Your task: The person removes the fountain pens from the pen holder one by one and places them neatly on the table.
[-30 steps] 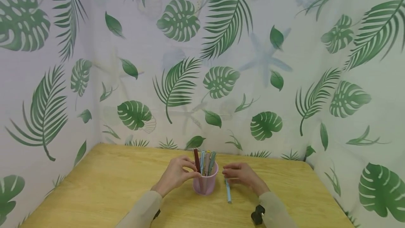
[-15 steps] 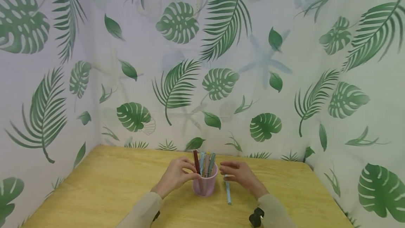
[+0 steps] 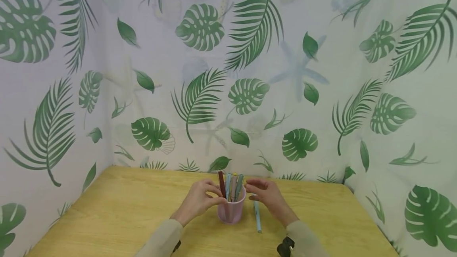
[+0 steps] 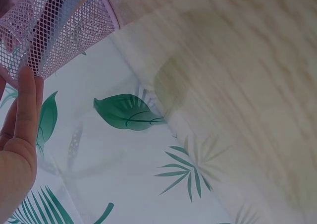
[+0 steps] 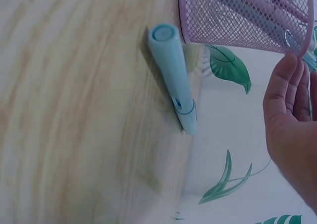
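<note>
A pink mesh pen holder (image 3: 230, 214) stands on the table with several pens inside, among them a dark red pen (image 3: 222, 185) and a grey-green pen (image 3: 239, 187). My left hand (image 3: 198, 200) holds the holder at its left rim, thumb in front and fingers behind. In the left wrist view that hand's fingertips meet the mesh wall (image 4: 69, 45). My right hand (image 3: 269, 197) is at the holder's right rim, fingers loosely bent and nothing between them. A light blue pen (image 5: 171, 70) lies on the table below the right hand, its far end hidden by that hand in the head view.
The wooden table (image 3: 143, 201) reaches back to a white cloth wall (image 3: 250, 138) printed with green leaves. Similar cloth closes off the left and right sides. A black wrist device (image 3: 285, 246) sits at the right sleeve.
My right hand has moved left to the holder's right rim, showing more of the light blue pen. The left hand stays at the left rim. The head view has tipped up slightly.
</note>
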Tool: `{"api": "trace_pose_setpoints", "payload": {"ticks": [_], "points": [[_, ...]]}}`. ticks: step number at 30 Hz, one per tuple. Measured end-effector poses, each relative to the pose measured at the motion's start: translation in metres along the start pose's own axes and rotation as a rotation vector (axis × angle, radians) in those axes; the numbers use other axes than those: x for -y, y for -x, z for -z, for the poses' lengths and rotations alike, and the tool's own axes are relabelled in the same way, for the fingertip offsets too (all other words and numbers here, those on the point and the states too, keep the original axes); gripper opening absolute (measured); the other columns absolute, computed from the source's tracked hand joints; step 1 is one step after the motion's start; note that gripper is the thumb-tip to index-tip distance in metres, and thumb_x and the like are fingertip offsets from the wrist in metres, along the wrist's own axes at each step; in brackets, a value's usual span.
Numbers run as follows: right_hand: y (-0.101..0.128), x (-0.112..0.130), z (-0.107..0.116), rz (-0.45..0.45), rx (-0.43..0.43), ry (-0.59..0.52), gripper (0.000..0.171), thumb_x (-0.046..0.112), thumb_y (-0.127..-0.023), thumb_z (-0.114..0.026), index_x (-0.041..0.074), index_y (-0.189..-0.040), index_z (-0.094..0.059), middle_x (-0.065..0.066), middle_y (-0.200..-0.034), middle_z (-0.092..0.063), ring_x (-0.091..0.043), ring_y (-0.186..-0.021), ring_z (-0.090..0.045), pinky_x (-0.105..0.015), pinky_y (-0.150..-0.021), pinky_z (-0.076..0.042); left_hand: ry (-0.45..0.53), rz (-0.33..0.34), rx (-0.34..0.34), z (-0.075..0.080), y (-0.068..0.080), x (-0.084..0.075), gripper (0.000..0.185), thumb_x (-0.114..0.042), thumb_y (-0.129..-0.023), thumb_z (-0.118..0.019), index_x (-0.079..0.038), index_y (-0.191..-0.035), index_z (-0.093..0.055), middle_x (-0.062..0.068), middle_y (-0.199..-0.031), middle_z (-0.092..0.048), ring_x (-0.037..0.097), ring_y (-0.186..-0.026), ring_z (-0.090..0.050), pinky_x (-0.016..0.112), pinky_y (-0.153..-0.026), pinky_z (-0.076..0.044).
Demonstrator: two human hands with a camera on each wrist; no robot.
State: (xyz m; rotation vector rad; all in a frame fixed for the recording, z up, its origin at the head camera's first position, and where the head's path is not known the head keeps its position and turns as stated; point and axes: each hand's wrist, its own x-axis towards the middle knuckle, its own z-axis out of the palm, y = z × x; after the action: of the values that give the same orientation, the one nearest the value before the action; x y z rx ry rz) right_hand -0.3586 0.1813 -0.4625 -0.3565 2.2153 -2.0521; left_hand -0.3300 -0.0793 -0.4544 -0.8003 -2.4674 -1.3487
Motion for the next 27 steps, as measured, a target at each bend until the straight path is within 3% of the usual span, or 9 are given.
{"api": "trace_pose_setpoints", "payload": {"ticks": [4, 10, 17, 23, 27], "points": [[0.001, 0.001, -0.003, 0.016, -0.013, -0.017, 0.045, 0.017, -0.092, -0.071, -0.009, -0.126, -0.058, -0.008, -0.112, -0.07, -0.012, -0.095, -0.068, -0.032, -0.082, -0.06, 0.002, 0.003, 0.002, 0.0, -0.001, 0.0, 0.017, -0.028, -0.079, -0.082, -0.011, -0.082, -0.079, -0.002, -0.091, -0.064, 0.021, -0.096, -0.063, 0.014, -0.067, -0.057], [0.002, 0.001, -0.008, 0.047, -0.039, -0.004, 0.042, 0.013, -0.091, -0.07, -0.009, -0.125, -0.058, -0.022, -0.122, -0.065, -0.015, -0.098, -0.068, -0.032, -0.082, -0.06, 0.005, 0.019, 0.008, 0.0, 0.0, 0.0, 0.017, -0.027, -0.079, -0.082, -0.011, -0.082, -0.079, -0.003, -0.091, -0.063, 0.021, -0.097, -0.063, 0.014, -0.067, -0.057], [-0.003, 0.005, -0.017, 0.061, -0.104, 0.026, 0.035, 0.011, -0.091, -0.07, -0.004, -0.122, -0.063, -0.021, -0.121, -0.066, -0.017, -0.1, -0.066, -0.034, -0.083, -0.061, -0.001, 0.008, 0.001, 0.001, -0.002, -0.001, 0.016, -0.027, -0.079, -0.082, -0.012, -0.081, -0.078, -0.002, -0.091, -0.063, 0.018, -0.094, -0.063, 0.014, -0.066, -0.057], [-0.005, 0.01, -0.021, 0.061, -0.102, 0.009, 0.041, 0.008, -0.092, -0.068, 0.004, -0.132, -0.058, -0.023, -0.126, -0.063, -0.026, -0.108, -0.065, -0.039, -0.085, -0.06, -0.022, -0.019, -0.01, 0.002, -0.002, -0.002, 0.016, -0.028, -0.079, -0.083, -0.012, -0.079, -0.078, -0.002, -0.089, -0.064, 0.016, -0.091, -0.063, 0.015, -0.065, -0.057], [-0.005, 0.01, -0.023, 0.066, -0.078, 0.03, 0.05, 0.007, -0.092, -0.068, 0.01, -0.14, -0.053, -0.025, -0.132, -0.059, -0.03, -0.115, -0.063, -0.043, -0.088, -0.059, -0.03, -0.003, 0.001, 0.002, -0.001, -0.002, 0.016, -0.028, -0.079, -0.083, -0.012, -0.08, -0.078, -0.003, -0.09, -0.064, 0.016, -0.091, -0.063, 0.015, -0.064, -0.057]]}}
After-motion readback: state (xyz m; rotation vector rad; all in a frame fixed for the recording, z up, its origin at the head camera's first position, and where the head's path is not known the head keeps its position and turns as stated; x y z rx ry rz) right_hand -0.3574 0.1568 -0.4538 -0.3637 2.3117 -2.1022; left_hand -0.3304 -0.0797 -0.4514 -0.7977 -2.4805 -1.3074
